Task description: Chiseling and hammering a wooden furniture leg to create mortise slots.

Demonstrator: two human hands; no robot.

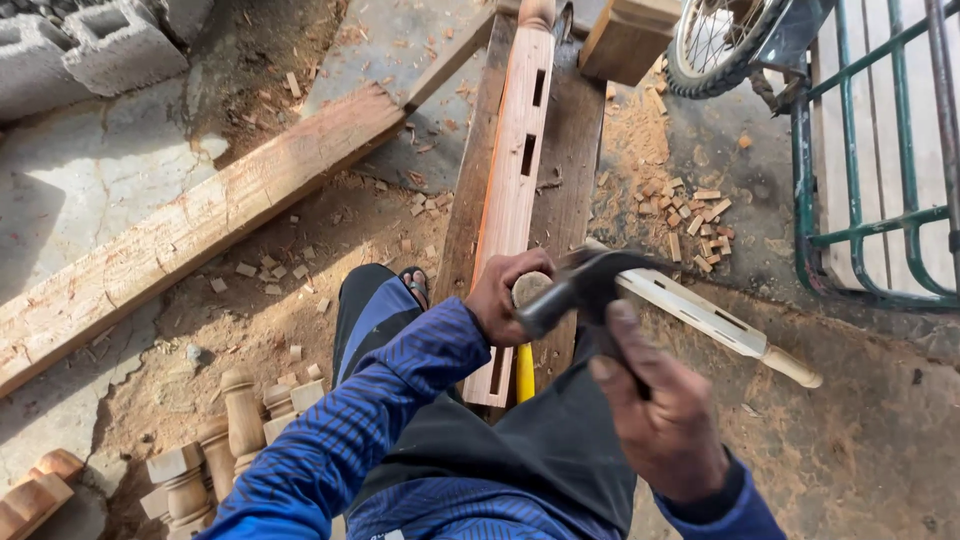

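While sawdust and chips are lying all over the ground [860, 440], a long beam [190, 225] is stretching diagonally across the left, and a dark plank [575, 170] is carrying a pale post [515, 150] with two cut mortises running away from the person. Grey blocks [90, 40] are sitting at the upper left, a green metal frame [880, 200] is standing at the right, and a wheel [715, 45] is showing at the top beside a wood block [628, 38]. Turned spindles [215, 440] are lying in a loose heap at the lower left, and offcuts [695, 220] are gathering right of the plank; no containers are showing. A slimmer white post [715, 320] is lying slantwise on the ground under the hammer. The left hand [510, 295] is gripping a chisel [527, 300] upright over the near end of the post, fingers clenched round its round butt, its yellow handle showing below. The right hand [655, 410] is clenched round the hammer [585, 285], whose head is meeting the butt. Judging by this, striking squarely on the butt, keeping the chisel steady and the left fingers below the butt would be serving best.
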